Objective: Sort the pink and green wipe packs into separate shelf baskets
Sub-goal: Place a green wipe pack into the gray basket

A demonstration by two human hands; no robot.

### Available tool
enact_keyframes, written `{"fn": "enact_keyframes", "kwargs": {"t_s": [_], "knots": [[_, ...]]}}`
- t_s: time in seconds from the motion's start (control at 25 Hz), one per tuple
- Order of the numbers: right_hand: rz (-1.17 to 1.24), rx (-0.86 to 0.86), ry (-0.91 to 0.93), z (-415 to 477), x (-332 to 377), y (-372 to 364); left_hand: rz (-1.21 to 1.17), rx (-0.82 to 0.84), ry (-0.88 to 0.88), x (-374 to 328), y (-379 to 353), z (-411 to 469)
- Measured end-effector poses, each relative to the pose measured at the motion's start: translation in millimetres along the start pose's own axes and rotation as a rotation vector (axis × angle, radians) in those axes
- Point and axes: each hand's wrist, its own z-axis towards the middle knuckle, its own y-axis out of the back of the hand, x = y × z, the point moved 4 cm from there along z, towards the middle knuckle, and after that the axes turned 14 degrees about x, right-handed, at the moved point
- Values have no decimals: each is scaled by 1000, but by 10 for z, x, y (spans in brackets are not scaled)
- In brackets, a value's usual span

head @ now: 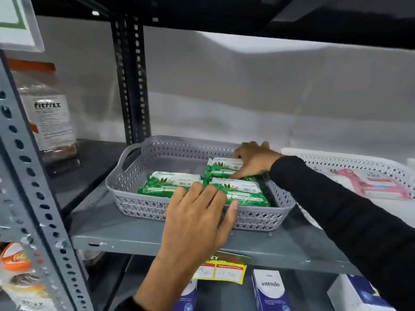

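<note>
A grey perforated basket [157, 151] stands on the grey metal shelf [125, 239]. Three green wipe packs lie in it: one at front left [166, 184], one at front right [244, 193], one at the back [221, 167]. My left hand [199, 221] rests over the basket's front rim, its fingertips touching the two front packs. My right hand [253, 160] reaches in from the right and grips the back pack's right end. To the right, a white basket [350, 161] holds pink wipe packs [377, 182].
A clear fitfizz jar [52, 122] stands at the shelf's left. Perforated steel uprights [132, 81] frame the bay. A yellow price tag [221, 271] hangs from the shelf's front edge. Below are blue and white vitendo boxes [270, 290] and an orange-lidded jar [15, 259].
</note>
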Motion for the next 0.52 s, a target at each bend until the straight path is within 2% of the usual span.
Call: {"fn": "enact_keyframes", "kwargs": {"t_s": [0.08, 0.16, 0.36, 0.52], "knots": [[33, 67, 0, 18, -36, -75, -6, 29, -2, 7, 4, 7], [93, 61, 15, -76, -42, -27, -49, 81, 26, -6, 23, 25], [191, -231, 106, -534, -275, 210, -259, 215, 24, -377, 42, 269], [216, -376, 56, -983, -863, 220, -304, 301, -45, -895, -82, 551]]}}
